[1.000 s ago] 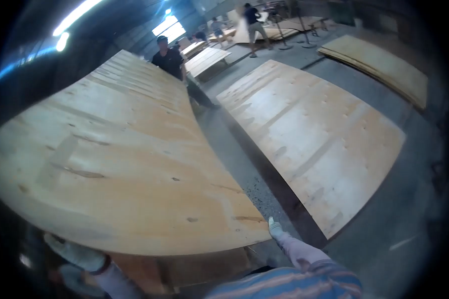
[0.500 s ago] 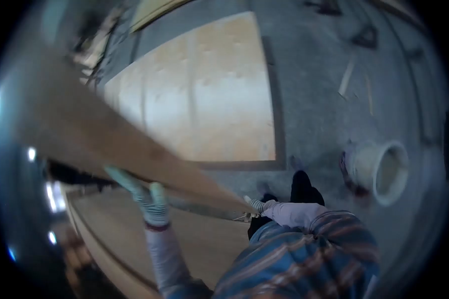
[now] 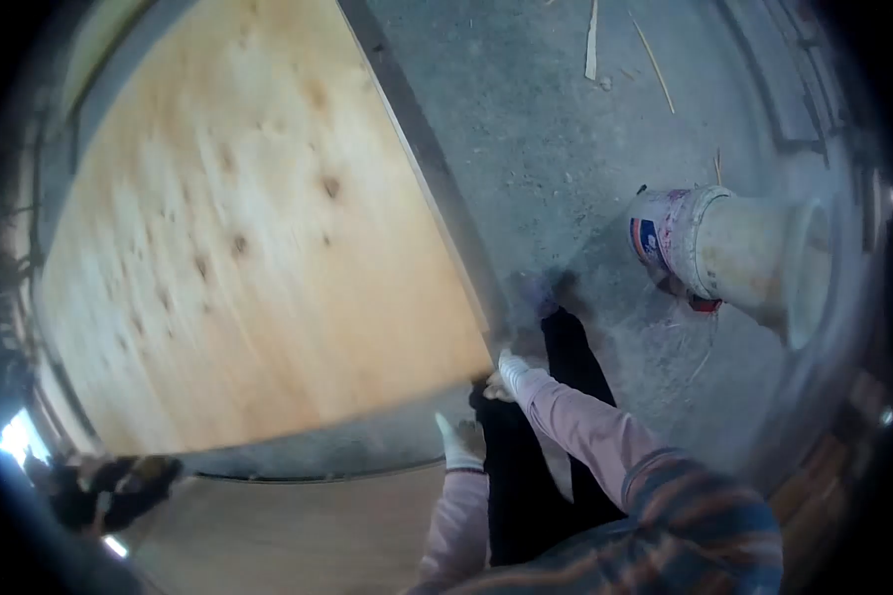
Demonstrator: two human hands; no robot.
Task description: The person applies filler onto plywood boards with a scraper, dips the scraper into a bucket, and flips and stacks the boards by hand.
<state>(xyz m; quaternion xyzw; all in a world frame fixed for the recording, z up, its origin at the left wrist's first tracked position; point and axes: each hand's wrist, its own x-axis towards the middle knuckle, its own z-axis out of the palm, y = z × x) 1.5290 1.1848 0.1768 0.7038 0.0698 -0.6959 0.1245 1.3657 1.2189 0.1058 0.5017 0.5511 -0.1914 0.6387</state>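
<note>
A large plywood sheet [image 3: 268,238] with dark knots fills the upper left and overhangs a dark-edged layer on the floor. At its near right corner, my right hand [image 3: 509,375] in a pale glove has its fingers closed on the corner, slightly blurred. My left hand [image 3: 460,443], also gloved, is just below the sheet's near edge, apart from it, with thumb and fingers spread and nothing in them. Under my left arm lies another brownish board [image 3: 308,521].
A stained bucket [image 3: 670,238] with a pale container [image 3: 764,260] against it lies to the right. Thin wood strips [image 3: 592,45] are scattered on the concrete floor [image 3: 526,129]. My legs [image 3: 526,466] are close to the sheet's corner.
The raised sheet has swung over and down onto the place of the floor sheet. My left hand has let go and moved right, near my right hand. The view has shifted, too.
</note>
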